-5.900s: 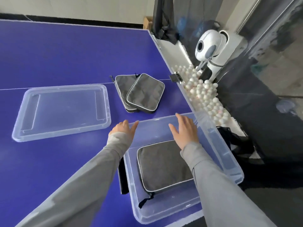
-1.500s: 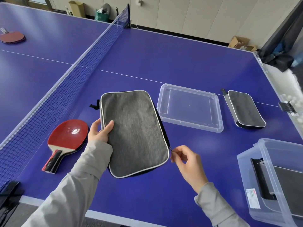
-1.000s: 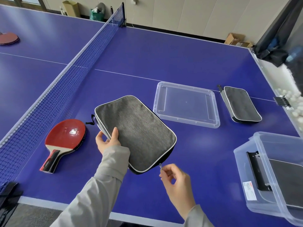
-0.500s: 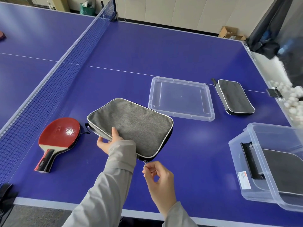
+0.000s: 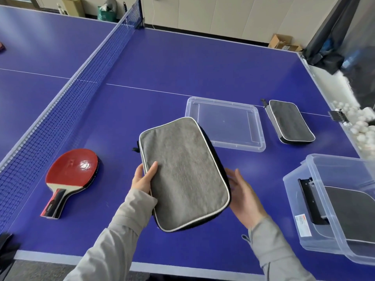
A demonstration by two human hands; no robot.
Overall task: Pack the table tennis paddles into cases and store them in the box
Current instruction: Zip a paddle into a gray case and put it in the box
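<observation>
A grey paddle case with white piping is lifted above the blue table. My left hand grips its left edge, thumb on top. My right hand reaches under the case's right side with fingers straight. A red paddle lies on top of another paddle to the left, near the net. A second grey case lies at the back right. The clear box at the right edge holds a dark case.
The clear box lid lies flat behind the held case. The net runs along the left. White balls fill a trough off the table's right side. The table's front edge is close to me.
My right hand has let go of the zipper pull and moved to the case's right side with fingers straight. The case has turned to lie lengthwise away from me.
</observation>
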